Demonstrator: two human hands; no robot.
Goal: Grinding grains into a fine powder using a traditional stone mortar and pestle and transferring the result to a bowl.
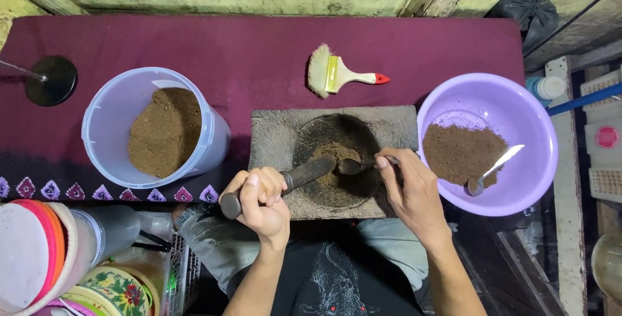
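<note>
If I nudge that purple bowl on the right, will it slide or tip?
The purple bowl looks like thin plastic, so probably light and easy to slide. Its brown powder and spoon sit toward one side, so it might tilt that way if lifted by the rim.

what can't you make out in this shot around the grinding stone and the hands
Head view:
- Pestle end: hidden inside the left hand.
- Spoon handle: covered by the right hand fingers.
- Second spoon bowl: buried in brown powder in the purple basin.
- Grinding stone front edge: behind both hands.
</note>
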